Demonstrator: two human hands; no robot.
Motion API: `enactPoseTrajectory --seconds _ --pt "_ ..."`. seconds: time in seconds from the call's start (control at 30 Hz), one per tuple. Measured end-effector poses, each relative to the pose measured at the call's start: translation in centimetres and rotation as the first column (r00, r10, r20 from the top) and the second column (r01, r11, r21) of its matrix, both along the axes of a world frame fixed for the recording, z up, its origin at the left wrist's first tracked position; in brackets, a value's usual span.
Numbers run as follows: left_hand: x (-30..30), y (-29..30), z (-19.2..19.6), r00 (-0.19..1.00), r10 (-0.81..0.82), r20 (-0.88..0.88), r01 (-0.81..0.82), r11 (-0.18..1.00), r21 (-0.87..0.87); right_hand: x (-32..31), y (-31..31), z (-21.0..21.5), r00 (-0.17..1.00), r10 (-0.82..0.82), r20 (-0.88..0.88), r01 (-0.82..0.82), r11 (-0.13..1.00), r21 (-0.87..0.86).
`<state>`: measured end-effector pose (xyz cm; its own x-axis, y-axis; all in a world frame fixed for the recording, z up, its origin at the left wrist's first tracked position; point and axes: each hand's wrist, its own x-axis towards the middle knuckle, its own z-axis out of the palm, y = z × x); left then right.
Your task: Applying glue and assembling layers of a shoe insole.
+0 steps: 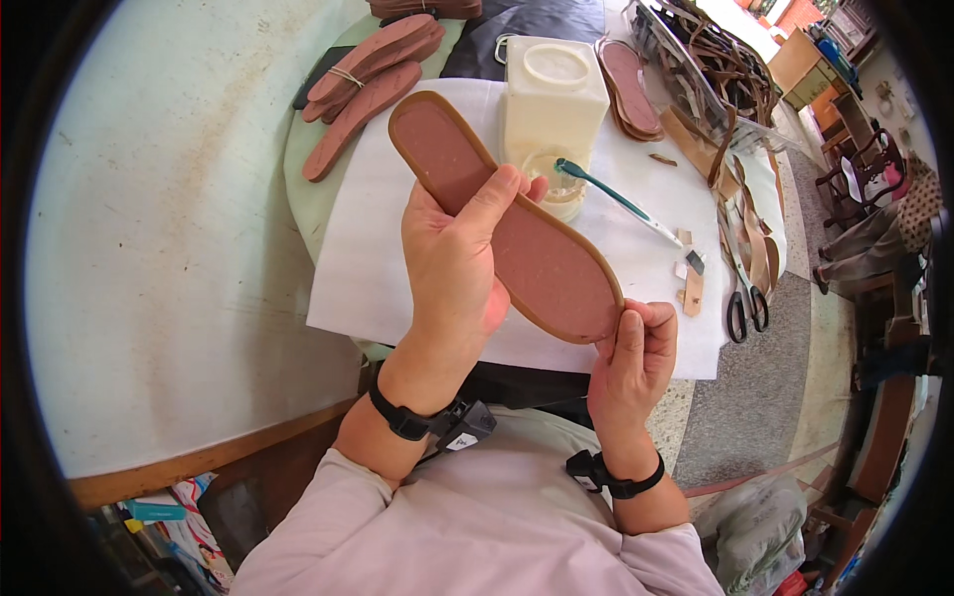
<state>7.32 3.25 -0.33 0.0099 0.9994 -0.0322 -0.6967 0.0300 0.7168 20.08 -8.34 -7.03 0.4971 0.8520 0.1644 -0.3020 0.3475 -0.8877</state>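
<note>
A reddish-brown shoe insole [552, 263] with a tan edge binding is held up slantwise above the white sheet [358, 268]. My left hand [457, 243] grips it round the narrow middle, thumb on top. At its wide lower right end, the thumb and fingers of my right hand [636, 353] pinch the rim. Just behind the insole stands a small clear jar [566, 207] of pale contents, with a green-and-white toothbrush [621, 199] resting across it. A whitish square plastic container [552, 109] rises behind the jar.
Bundled insoles [368, 74] lie at the back left, more insoles [628, 89] right of the container. Black-handled scissors [737, 288] and tan strips [701, 139] lie at the right edge. A crate [686, 60] holds dark strips. A wall [169, 228] closes the left; a person [894, 233] stands far right.
</note>
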Motion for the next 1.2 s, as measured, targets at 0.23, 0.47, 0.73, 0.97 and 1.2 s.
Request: enactPoseTrajectory --seconds 0.23,0.47,0.73,0.97,1.2 --pt "0.4 -0.4 0.3 0.998 0.021 0.058 -0.019 0.999 -0.042 -0.4 0.1 0.2 0.992 -0.011 -0.127 0.022 0.996 0.088" --pt "0.7 -1.1 0.6 0.996 0.056 0.062 -0.054 0.998 -0.035 -1.2 0.2 0.3 0.983 -0.060 -0.173 0.078 0.992 0.100" --pt "1.2 -1.5 0.7 0.996 0.070 0.046 -0.067 0.996 -0.064 -1.6 0.5 0.3 0.967 -0.150 -0.205 0.161 0.986 0.042" --pt "1.7 -2.2 1.2 0.993 0.114 0.009 -0.114 0.993 -0.009 -1.8 1.2 0.5 0.961 -0.257 -0.102 0.258 0.966 -0.007" --pt "1.7 -1.9 0.5 0.990 0.135 0.043 -0.136 0.991 0.017 -1.7 0.7 0.8 0.873 -0.387 0.298 0.402 0.916 0.010"
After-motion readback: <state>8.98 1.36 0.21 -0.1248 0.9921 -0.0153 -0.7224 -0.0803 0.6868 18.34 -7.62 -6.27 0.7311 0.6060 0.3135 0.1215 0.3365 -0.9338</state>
